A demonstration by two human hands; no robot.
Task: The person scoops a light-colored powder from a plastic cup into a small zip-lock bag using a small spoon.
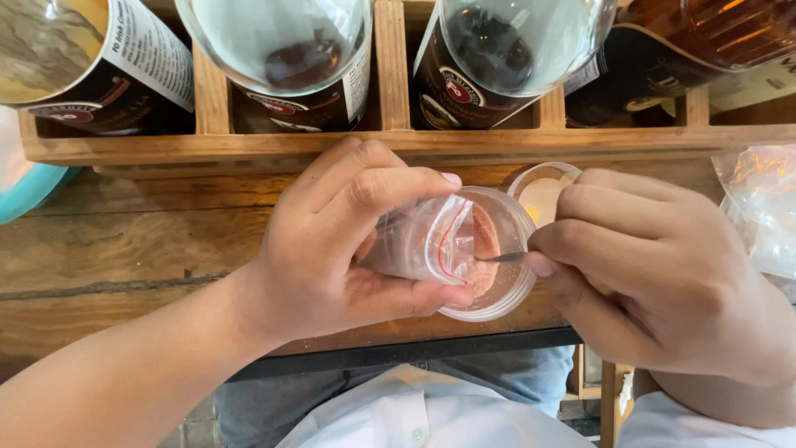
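Note:
My left hand (pixel 348 241) grips a small clear zip bag (pixel 419 241) with a red seal line, its mouth tipped over a round clear plastic container (pixel 497 299) of reddish-brown powder. My right hand (pixel 655 274) pinches a thin dark metal tool (pixel 502 257) whose tip reaches into the container beside the bag's mouth. Both hands hover over the front part of a wooden table (pixel 108 257). The container's clear lid (pixel 539 187) lies just behind it.
A wooden rack (pixel 390 141) along the back holds several dark labelled jars (pixel 298 66) lying on their sides. A crumpled clear plastic bag (pixel 759 207) lies at the right, and a turquoise bowl edge (pixel 29 195) shows at the left.

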